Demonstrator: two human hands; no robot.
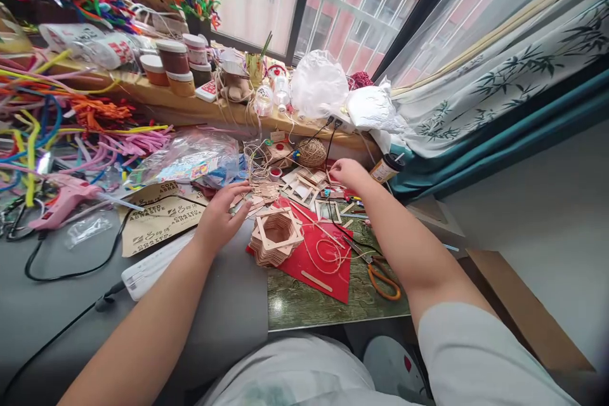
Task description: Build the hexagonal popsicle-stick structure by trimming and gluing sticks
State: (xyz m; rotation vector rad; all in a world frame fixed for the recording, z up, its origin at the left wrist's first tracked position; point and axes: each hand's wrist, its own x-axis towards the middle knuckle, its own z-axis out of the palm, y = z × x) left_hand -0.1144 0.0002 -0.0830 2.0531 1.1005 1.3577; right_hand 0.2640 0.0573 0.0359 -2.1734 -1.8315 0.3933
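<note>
My left hand (222, 214) is open, thumb and fingers apart, beside a pile of thin wooden pieces (264, 193). My right hand (349, 174) reaches to the back of the table over the heap of craft sticks and small stick frames (304, 187). Its fingertips are pinched together; what they hold, if anything, is too small to make out. Between my arms a hollow stack of wooden stick frames (276, 238), each turned against the one below, stands on a red sheet (328, 260). A loose craft stick (316, 281) and a loop of cord (328, 257) lie on that sheet.
Orange-handled scissors (384, 279) lie by my right forearm. A pink glue gun (64, 200), sandpaper (164, 219) and a white power strip (157, 266) are at left. Behind are a twine ball (311, 152), a cup (387, 167) and paint jars (174, 57).
</note>
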